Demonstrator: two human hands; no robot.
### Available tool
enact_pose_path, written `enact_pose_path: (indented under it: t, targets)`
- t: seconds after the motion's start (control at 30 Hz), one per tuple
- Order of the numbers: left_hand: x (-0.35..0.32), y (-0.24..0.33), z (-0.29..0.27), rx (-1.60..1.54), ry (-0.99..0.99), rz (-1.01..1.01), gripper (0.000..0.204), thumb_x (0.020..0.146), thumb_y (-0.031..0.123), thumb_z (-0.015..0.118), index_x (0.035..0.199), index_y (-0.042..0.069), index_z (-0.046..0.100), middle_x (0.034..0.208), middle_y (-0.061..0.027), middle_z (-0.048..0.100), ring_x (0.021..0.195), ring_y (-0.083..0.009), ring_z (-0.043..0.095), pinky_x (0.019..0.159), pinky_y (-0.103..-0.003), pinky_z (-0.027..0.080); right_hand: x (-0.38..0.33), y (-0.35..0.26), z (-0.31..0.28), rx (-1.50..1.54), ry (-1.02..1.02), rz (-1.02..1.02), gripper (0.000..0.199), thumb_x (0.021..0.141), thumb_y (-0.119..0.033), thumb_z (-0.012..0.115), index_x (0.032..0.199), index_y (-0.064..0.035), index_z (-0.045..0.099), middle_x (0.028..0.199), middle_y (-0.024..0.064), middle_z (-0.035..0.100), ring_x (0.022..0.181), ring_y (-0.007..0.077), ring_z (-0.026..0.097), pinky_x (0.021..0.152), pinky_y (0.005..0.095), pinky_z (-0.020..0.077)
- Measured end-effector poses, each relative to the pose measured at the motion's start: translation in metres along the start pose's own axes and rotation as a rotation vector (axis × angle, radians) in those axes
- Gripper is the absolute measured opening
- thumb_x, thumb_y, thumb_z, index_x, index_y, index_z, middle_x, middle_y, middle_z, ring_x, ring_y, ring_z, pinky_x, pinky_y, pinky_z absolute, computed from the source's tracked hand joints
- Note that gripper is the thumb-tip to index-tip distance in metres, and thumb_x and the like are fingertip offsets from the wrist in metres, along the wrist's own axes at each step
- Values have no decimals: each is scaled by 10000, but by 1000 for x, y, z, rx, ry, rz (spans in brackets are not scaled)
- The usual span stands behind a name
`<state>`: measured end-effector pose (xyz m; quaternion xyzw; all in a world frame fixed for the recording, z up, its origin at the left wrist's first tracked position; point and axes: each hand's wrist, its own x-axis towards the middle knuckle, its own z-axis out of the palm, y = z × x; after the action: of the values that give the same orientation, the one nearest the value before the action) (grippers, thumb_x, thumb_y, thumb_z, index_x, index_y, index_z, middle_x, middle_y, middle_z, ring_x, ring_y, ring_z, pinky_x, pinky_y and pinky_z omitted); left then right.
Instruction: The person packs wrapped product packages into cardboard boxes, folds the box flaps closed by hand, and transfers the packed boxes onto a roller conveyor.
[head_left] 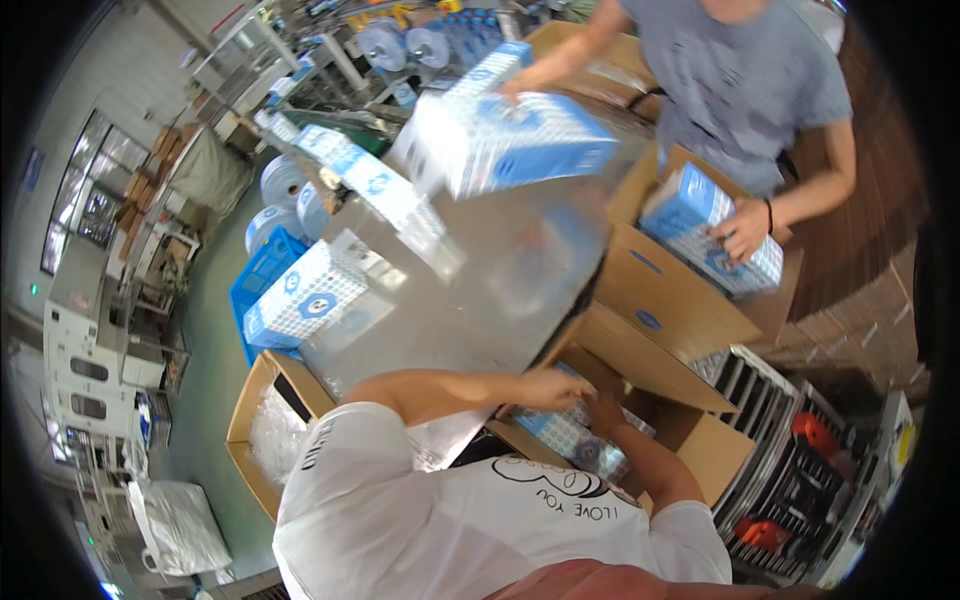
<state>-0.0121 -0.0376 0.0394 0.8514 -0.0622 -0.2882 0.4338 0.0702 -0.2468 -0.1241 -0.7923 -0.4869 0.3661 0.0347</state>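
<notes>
My left hand (552,387) and my right hand (604,412) both reach into an open cardboard box (700,440) close to my chest. Together they grip a blue-and-white patterned package (572,440) lying inside it, the left hand on its top edge and the right hand on its side. The lower part of the package is hidden behind my white shirt. The box stands against the edge of a shiny metal table (490,290).
Across the table a person in a grey shirt holds one package (520,140) over the table and presses another (700,225) into a second cardboard box (660,290). More packages (310,295) lie on the table. A blue crate (262,268) and a carton of clear plastic (265,430) stand at the left.
</notes>
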Motion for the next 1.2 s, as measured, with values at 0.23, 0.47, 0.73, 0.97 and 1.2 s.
enact_pose_path:
  t: [0.23,0.47,0.73,0.97,1.2]
  targets:
    - [-182,-113,-244,1208,851,-306,623,734,39,615,1329,15,435,1398,-131,440,1337,-289,377,1106,-472,298,27,-48,-119,-132,-417,-241,515,798,-427,676,1139,-41,660,1063,209,672,1000,361,633,885,420,490]
    - [-169,-157,-269,626,629,-295,905,596,241,788,1392,46,402,1284,-196,513,1314,-358,389,1138,-515,225,52,-278,-309,419,-44,-536,446,922,-180,637,1334,-59,515,1096,80,687,1018,156,620,874,311,483]
    - [-217,-154,-148,815,1049,-84,982,567,386,781,1409,57,398,1106,-175,549,1071,-311,510,956,-460,344,278,-411,-356,-197,743,-812,705,823,-314,707,1431,-139,396,1323,258,474,1181,421,474,1015,460,374]
    - [-269,-145,-116,667,952,-82,842,605,273,757,1353,42,448,1098,-153,538,1051,-282,500,953,-379,338,306,-377,-316,-287,561,-382,844,760,-355,719,1489,-241,309,1211,286,514,965,435,566,863,468,464]
    - [-263,-147,-66,841,1273,242,596,643,143,635,1196,-60,545,987,-166,557,925,-308,541,853,-413,406,175,-280,-324,-283,306,-249,1151,632,-257,834,1533,-176,122,1152,293,539,1060,436,564,922,438,464]
